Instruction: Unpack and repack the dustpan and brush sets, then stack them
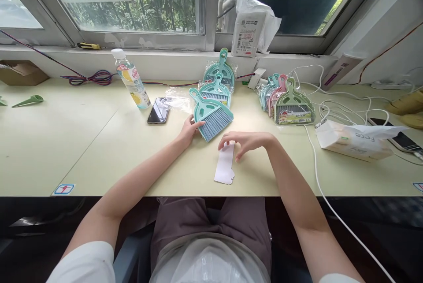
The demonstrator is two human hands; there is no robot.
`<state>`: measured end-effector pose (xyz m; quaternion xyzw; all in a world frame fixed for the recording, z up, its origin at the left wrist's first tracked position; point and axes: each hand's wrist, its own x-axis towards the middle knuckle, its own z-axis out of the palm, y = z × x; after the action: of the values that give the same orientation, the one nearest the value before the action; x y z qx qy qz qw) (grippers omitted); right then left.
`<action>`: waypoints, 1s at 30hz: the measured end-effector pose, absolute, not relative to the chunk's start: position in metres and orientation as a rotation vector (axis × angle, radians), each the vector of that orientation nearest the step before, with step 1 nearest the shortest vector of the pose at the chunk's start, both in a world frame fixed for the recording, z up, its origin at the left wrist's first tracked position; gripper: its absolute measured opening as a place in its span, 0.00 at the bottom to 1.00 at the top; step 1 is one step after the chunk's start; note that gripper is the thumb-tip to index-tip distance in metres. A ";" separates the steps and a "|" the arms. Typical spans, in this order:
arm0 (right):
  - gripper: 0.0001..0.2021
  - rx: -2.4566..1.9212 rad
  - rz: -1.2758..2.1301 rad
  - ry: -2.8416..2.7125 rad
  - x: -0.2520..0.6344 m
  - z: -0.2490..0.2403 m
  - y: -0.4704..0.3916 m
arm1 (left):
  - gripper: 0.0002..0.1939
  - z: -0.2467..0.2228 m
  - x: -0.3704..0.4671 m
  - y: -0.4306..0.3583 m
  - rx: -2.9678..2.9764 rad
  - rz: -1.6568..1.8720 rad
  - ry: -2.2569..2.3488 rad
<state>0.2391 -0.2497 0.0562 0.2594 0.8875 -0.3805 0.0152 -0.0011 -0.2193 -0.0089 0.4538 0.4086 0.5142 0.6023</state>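
My left hand (190, 129) grips the left edge of a small teal dustpan with a grey-bristled brush (213, 117), its thumb on the front. The set is tilted, out of any wrapper, bristles toward me. Right of it, my right hand (246, 142) arches over a white paper card (225, 166) with a wavy lower corner. Its fingertips are at the card's top edge, with the thumb apart on the right side; whether they press on the card is hard to tell. Just behind stand wrapped teal dustpan sets (222, 65), and a crumpled clear plastic wrapper (180, 98) lies to the left.
A phone (158, 111) and a drink bottle (134, 81) stand to the left. Several wrapped dustpan sets (294, 102) in green, pink and blue are at right, near loose white cables (346, 109) and a tissue pack (357, 139). One cable hangs over the front edge.
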 end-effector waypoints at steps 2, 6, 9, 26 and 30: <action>0.25 0.791 -1.068 2.753 0.235 0.050 -0.249 | 0.27 -0.008 -0.001 -0.220 1.052 1.189 0.952; 0.22 1.105 -0.895 2.807 0.231 0.034 -0.242 | 0.28 -0.006 0.000 -0.220 1.043 1.189 0.972; 0.19 1.290 -0.879 2.842 0.234 0.030 -0.239 | 0.28 -0.005 0.000 -0.219 1.020 1.195 0.975; 0.23 1.346 -1.039 2.810 0.238 0.022 -0.231 | 0.27 -0.002 0.001 -0.220 1.003 1.194 0.986; 0.19 1.306 -0.956 2.849 0.236 0.025 -0.232 | 0.25 -0.004 0.000 -0.219 1.000 1.192 0.986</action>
<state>0.2363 -0.2315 0.0253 0.3976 0.8675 -0.2911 -0.0673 0.0003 -0.2194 -0.0037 0.4321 0.4263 0.5152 0.6050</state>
